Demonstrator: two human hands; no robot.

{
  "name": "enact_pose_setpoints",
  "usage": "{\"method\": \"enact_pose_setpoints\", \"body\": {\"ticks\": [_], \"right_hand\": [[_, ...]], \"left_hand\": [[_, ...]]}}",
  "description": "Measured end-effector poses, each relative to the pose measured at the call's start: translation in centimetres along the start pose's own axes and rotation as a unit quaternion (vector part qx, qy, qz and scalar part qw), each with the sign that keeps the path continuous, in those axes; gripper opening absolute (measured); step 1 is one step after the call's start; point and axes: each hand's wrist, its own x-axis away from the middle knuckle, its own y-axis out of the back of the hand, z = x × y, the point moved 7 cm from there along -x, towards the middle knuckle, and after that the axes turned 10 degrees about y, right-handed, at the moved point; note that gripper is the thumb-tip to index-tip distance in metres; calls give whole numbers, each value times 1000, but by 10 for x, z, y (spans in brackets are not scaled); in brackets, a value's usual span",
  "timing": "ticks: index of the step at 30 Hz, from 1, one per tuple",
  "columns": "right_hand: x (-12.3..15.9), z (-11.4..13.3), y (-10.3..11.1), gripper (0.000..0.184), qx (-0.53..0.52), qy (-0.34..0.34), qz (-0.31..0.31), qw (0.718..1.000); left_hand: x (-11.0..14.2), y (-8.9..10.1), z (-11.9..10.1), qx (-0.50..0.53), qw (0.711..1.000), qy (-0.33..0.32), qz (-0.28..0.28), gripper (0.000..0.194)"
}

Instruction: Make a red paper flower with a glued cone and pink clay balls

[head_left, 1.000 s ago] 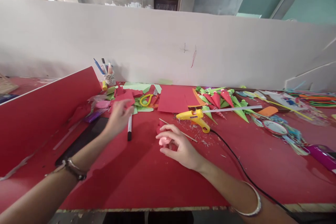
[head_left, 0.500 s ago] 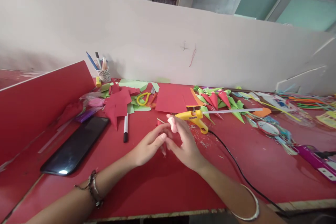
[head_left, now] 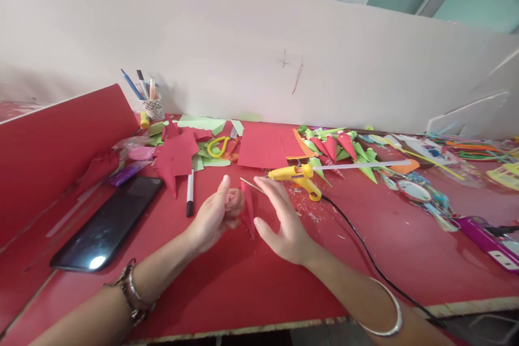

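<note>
My left hand (head_left: 217,215) is curled over the middle of the red table (head_left: 251,286), thumb up, fingers closed on a red paper cone (head_left: 247,206) whose tip points down. Something pink shows between its fingers. Just right of the cone, my right hand (head_left: 279,219) has its fingers stretched out and apart and holds nothing. A thin wooden stick (head_left: 252,185) lies just behind both hands. A yellow glue gun (head_left: 295,177) with a white glue stick and a black cord (head_left: 367,257) rests beyond my right hand.
A black phone (head_left: 106,224) lies at the left by a red divider board (head_left: 60,146). A black-capped marker (head_left: 190,199), red and green paper scraps (head_left: 180,151), yellow scissors (head_left: 219,147), a pen cup (head_left: 153,108) and red sheets (head_left: 263,150) sit behind. Several finished paper cones (head_left: 344,148) and craft clutter fill the right.
My left hand came back from the scraps at the left to the centre and closed on the red cone. My right hand let go of the pink piece and opened. The view tilted down slightly.
</note>
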Motion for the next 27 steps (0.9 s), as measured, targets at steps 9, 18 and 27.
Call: {"method": "enact_pose_setpoints", "body": {"ticks": [9, 18, 27], "right_hand": [[-3, 10, 0, 56, -13, 34, 9, 999], [-1, 11, 1, 61, 25, 43, 15, 999], [2, 12, -1, 57, -6, 53, 23, 998]], "left_hand": [[4, -9, 4, -9, 996, 16, 84, 16], [4, -8, -1, 11, 995, -13, 97, 37], [6, -16, 9, 86, 988, -22, 127, 41]]}}
